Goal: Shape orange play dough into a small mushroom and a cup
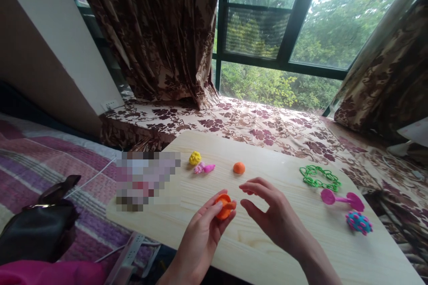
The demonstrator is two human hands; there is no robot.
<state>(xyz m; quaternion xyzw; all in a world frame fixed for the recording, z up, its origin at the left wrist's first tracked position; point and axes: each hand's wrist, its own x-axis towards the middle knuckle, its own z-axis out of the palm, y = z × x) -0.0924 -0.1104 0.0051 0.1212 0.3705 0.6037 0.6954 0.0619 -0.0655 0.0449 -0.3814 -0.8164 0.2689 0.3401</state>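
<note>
My left hand pinches a small orange clay piece shaped like a cup or bowl, with a strip across its opening. Just to its right, my right hand hovers above the table, thumb and fingers apart, holding nothing. Beyond both hands, a round orange clay lump lies on the pale wooden table. A bumpy yellow clay ball sits farther left, close to a pink clay piece with a twisted end.
On the table's right side lie a green clay chain, a pink dumbbell shape and a blue ball with pink dots. A blurred-out area covers the left edge. A dark bag rests on the bed; a power strip is below.
</note>
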